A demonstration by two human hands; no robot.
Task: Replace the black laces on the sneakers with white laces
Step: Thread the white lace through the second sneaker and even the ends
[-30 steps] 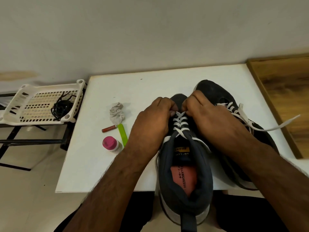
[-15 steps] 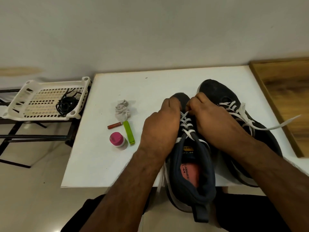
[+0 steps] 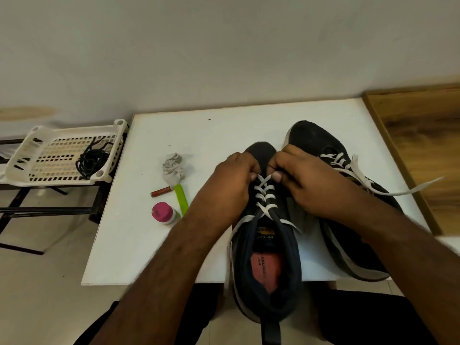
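Two dark sneakers lie on the white table. The near sneaker hangs over the table's front edge, heel toward me, with a white lace crossed through its lower eyelets. My left hand and my right hand meet at the toe end of that lacing, fingers curled, each pinching the white lace. The far sneaker lies to the right, partly behind my right forearm; its white lace trails loose toward the right edge. A bundle of black laces sits in a white basket.
Left of the sneakers lie a crumpled grey cloth, a small reddish tube, a green stick and a pink-capped bottle. The basket stands on a black metal rack. A wooden surface borders the table's right side.
Both hands stay at the toe end of the near sneaker's lacing, and more crossed white lace shows below my fingers. The view has shifted slightly.
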